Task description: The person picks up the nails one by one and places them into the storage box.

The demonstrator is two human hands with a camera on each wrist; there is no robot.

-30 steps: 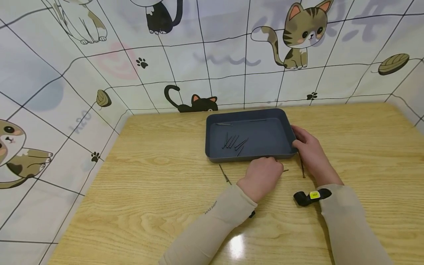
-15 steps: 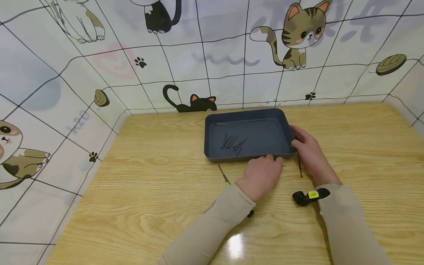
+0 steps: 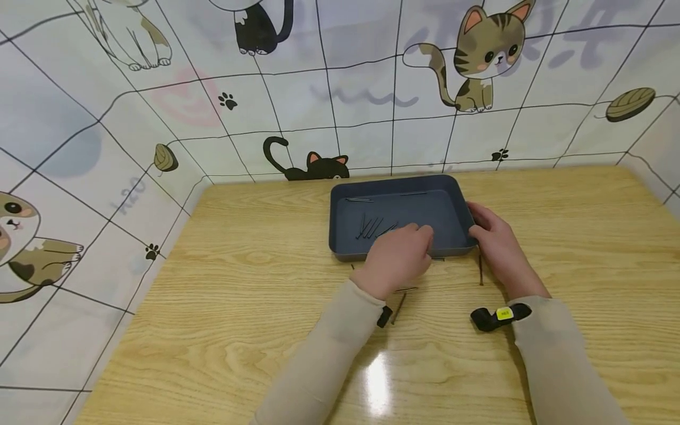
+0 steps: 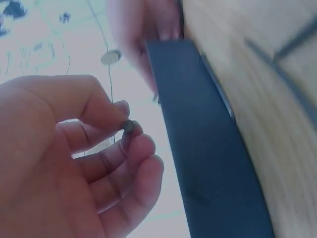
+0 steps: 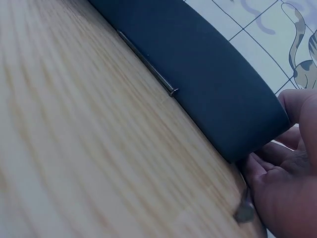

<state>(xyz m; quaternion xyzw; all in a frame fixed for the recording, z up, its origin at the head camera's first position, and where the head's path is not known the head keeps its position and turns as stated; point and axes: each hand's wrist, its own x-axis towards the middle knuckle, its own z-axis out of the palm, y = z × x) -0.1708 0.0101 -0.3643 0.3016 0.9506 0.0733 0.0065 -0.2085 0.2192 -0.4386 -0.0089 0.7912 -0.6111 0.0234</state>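
A nail is pinched between the thumb and fingertips of the left hand, just above the near wall of the dark tray. Only its round head is seen in the left wrist view; the shaft is hidden inside the fingers, so its long axis cannot be told, and in the head view the nail is covered by the back of the hand. Half a second earlier that hand was lower and further right, on the worktop before the tray; it has since been raised and brought over the tray's front edge. The right hand has been kept at the tray's right near corner, fingers curled round the wall. Several loose nails are seen lying in the tray, mostly pointing away and slightly right. Another nail lies on the worktop by the right hand, pointing away from the person, and one more lies along the tray's front wall. A further nail, uncovered since the hand was moved, lies near the left wrist.
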